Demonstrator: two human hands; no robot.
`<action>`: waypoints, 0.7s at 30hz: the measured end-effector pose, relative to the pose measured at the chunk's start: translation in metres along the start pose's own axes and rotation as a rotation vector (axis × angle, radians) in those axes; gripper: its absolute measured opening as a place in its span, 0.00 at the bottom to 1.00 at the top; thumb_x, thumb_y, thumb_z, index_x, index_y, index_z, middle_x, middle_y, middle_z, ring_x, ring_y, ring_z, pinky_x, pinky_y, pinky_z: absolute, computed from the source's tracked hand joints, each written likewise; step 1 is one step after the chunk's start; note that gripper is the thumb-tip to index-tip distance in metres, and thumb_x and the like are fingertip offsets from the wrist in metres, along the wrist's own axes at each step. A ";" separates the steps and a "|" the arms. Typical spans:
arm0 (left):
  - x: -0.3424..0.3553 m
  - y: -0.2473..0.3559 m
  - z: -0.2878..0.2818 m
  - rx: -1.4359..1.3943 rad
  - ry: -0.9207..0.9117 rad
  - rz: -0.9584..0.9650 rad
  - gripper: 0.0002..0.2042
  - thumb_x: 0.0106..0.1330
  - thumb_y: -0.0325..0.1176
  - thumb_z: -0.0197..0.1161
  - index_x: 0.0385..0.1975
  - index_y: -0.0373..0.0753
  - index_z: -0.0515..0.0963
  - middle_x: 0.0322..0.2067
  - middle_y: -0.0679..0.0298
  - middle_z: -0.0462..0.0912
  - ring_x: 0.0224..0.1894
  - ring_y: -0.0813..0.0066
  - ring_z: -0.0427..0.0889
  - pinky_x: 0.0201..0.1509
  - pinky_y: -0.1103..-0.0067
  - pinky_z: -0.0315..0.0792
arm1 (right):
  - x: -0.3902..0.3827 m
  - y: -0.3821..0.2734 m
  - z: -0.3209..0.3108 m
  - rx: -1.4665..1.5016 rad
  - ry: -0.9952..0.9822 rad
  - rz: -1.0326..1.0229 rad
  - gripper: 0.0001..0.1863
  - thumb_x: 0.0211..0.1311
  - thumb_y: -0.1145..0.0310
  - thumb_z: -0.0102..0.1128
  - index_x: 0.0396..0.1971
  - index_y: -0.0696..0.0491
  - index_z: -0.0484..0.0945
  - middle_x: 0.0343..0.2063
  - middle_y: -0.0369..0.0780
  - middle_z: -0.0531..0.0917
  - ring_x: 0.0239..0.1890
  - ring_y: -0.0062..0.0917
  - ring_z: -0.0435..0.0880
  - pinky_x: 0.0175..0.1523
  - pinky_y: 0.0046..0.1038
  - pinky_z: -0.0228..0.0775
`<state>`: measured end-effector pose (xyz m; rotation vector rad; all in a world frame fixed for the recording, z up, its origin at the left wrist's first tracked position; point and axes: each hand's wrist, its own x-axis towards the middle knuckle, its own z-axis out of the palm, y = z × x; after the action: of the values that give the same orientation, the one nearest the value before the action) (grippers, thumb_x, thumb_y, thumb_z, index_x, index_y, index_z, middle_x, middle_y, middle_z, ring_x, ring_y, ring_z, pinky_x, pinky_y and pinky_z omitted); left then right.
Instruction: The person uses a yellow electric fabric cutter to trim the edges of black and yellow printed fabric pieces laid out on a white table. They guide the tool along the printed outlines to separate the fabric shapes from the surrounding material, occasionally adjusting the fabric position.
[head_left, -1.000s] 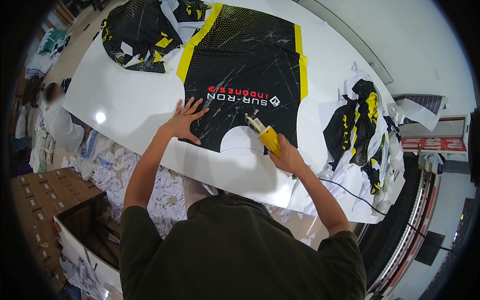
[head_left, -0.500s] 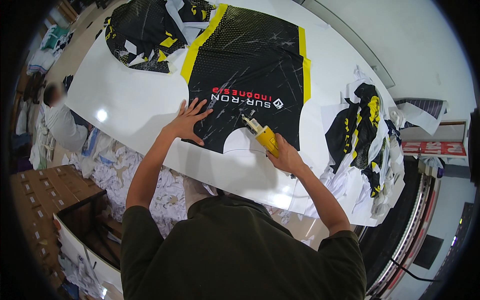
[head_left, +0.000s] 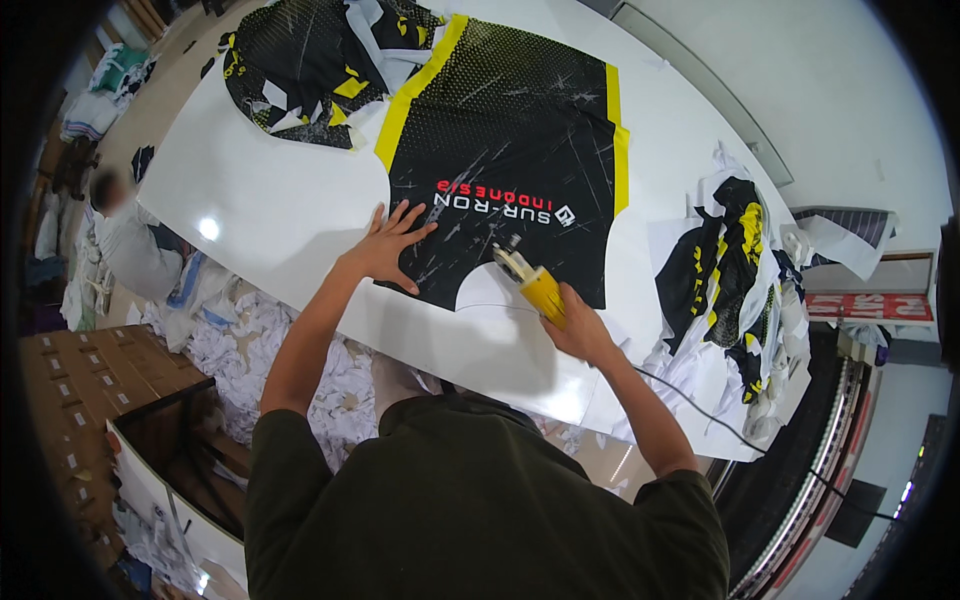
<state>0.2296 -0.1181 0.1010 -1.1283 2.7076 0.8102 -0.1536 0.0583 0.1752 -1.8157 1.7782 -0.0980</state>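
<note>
A black fabric panel (head_left: 510,130) with yellow side strips and white and red lettering lies flat on the white table. My left hand (head_left: 388,248) presses on its lower left edge, palm down with fingers spread. In my right hand (head_left: 580,327) is a yellow electric fabric cutter (head_left: 543,295), gripped around its body. The metal head of the cutter is over the panel's lower edge, beside the curved neckline cutout. Whether the blade touches the cloth I cannot tell. A dark cord (head_left: 700,408) runs off to the right past my right forearm.
Cut black and yellow pieces (head_left: 300,75) are piled at the far left of the white table (head_left: 270,190). Another heap of black, yellow and white scraps (head_left: 735,260) lies at the right. White offcuts (head_left: 285,370) cover the floor at left, near a seated person (head_left: 130,240) and brown boxes (head_left: 75,400).
The whole view has shifted slightly, so things sit a little lower and to the right. The cutter's head is turned somewhat, and its cord now shows beside my right forearm. My left hand stays on the panel.
</note>
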 end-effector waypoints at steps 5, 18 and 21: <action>-0.001 -0.003 0.004 -0.002 0.013 0.011 0.64 0.34 0.64 0.81 0.79 0.58 0.55 0.81 0.57 0.40 0.82 0.48 0.31 0.79 0.43 0.25 | -0.078 0.011 0.022 0.095 0.031 0.200 0.36 0.64 0.60 0.66 0.64 0.61 0.61 0.47 0.64 0.81 0.45 0.61 0.84 0.48 0.50 0.78; 0.006 -0.012 0.008 0.072 -0.008 0.078 0.62 0.45 0.74 0.70 0.80 0.53 0.52 0.80 0.49 0.37 0.81 0.39 0.32 0.77 0.38 0.27 | -0.142 -0.159 0.126 0.334 0.236 0.558 0.36 0.63 0.61 0.69 0.63 0.62 0.61 0.44 0.62 0.82 0.44 0.62 0.83 0.46 0.53 0.78; 0.008 -0.018 -0.001 0.099 -0.022 0.111 0.62 0.45 0.75 0.70 0.80 0.52 0.50 0.80 0.47 0.36 0.81 0.38 0.32 0.77 0.38 0.30 | -0.120 -0.197 0.142 0.353 0.349 0.612 0.34 0.63 0.61 0.67 0.61 0.61 0.61 0.46 0.63 0.80 0.45 0.62 0.82 0.46 0.54 0.77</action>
<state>0.2357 -0.1341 0.0916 -0.9516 2.7789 0.6885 0.0716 0.2075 0.1886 -0.9987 2.3094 -0.4732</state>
